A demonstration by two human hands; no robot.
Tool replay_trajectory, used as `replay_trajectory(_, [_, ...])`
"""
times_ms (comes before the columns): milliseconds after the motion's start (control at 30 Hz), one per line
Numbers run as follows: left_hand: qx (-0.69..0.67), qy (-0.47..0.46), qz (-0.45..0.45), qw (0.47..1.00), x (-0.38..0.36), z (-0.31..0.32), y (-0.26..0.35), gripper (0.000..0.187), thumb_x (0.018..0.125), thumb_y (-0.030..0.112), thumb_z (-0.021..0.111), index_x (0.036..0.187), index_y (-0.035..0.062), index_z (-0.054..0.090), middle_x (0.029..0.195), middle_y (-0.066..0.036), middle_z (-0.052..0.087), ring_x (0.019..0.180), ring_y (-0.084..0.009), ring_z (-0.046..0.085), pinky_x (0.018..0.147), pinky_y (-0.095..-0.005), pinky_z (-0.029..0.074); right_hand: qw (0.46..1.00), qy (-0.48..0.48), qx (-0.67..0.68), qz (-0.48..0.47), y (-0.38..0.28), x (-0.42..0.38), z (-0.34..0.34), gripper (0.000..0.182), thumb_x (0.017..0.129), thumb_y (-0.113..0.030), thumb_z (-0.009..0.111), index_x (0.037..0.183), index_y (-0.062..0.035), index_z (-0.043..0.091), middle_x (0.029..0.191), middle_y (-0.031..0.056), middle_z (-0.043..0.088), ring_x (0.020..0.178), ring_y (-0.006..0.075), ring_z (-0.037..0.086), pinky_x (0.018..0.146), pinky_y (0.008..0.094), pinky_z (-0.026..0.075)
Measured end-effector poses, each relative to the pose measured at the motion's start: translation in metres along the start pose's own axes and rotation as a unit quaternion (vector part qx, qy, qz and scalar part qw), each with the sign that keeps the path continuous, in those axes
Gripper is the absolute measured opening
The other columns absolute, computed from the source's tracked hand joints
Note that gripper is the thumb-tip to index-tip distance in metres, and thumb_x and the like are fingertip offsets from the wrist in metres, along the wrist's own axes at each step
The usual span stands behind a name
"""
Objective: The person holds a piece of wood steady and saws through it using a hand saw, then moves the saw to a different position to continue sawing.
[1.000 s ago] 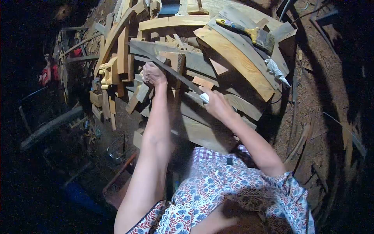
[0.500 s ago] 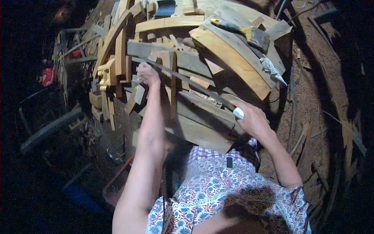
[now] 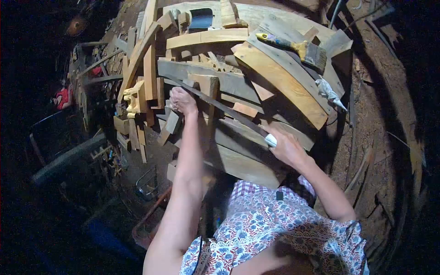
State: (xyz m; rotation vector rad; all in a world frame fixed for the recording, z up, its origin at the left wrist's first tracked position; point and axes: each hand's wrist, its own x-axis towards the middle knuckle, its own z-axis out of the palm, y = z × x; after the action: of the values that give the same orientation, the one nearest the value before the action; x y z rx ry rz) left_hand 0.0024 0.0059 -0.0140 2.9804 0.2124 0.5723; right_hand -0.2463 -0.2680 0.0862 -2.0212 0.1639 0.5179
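Note:
My right hand (image 3: pixel 288 147) is closed around the white-ended handle of a long, thin saw (image 3: pixel 224 108). The blade slants up and left across the work surface to the wood beside my left hand (image 3: pixel 183 101). That hand is closed in a fist near the blade's far end; what its fingers hold is hidden. A light upright wood block (image 3: pixel 208 87) stands just right of it, behind the blade. A small orange-brown offcut (image 3: pixel 245 109) lies beyond the middle of the blade.
A paintbrush (image 3: pixel 293 49) lies on grey boards at the upper right, with a crumpled white tube (image 3: pixel 329 93) below it. A curved yellow plank (image 3: pixel 284 85) lies beside them. Stacked wood pieces (image 3: pixel 150 68) stand at the left. Dirt ground (image 3: pixel 366 114) shows at the right.
The whole view has shifted, so the scene sits lower and further right. My right hand and the saw handle have moved up and left, closer to my left hand.

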Motion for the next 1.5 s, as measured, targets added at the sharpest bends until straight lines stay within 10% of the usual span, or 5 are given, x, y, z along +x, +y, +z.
replay_trajectory(833, [-0.111, -0.235, 0.012, 0.965, -0.027, -0.086, -0.093, 0.054, 0.08, 0.048, 0.055, 0.116, 0.0082, 0.051, 0.114, -0.017, 0.053, 0.107, -0.0361, 0.048, 0.092, -0.0485, 0.033, 0.994, 0.092, -0.012, 0.064, -0.002, -0.022, 0.039, 0.058, 0.065, 0.006, 0.049, 0.12, -0.0087, 0.051, 0.115, 0.0156, 0.056, 0.112, 0.0267, 0.052, 0.092, 0.0321, 0.039])
replay_trajectory(1200, [-0.155, -0.087, -0.045, 0.983, -0.016, -0.034, 0.009, 0.032, 0.084, 0.038, 0.046, 0.09, 0.0093, 0.059, 0.099, -0.013, 0.058, 0.103, -0.0315, 0.049, 0.099, -0.0604, 0.018, 0.983, 0.118, -0.12, -0.075, 0.003, -0.028, 0.051, 0.071, 0.067, -0.001, 0.058, 0.131, -0.0229, 0.039, 0.113, 0.019, 0.057, 0.101, 0.0373, 0.056, 0.083, 0.0392, 0.045])
replay_trajectory(1500, [-0.015, 0.127, -0.037, 0.991, -0.015, 0.0, 0.02, 0.014, 0.075, 0.024, 0.051, 0.07, 0.0135, 0.059, 0.077, -0.007, 0.057, 0.077, -0.0257, 0.051, 0.079, -0.0441, 0.033, 0.993, 0.059, -0.03, 0.102, -0.011, -0.038, 0.075, 0.054, 0.078, -0.009, 0.054, 0.129, -0.0218, 0.043, 0.107, 0.0205, 0.059, 0.097, 0.0309, 0.06, 0.08, 0.0362, 0.046])
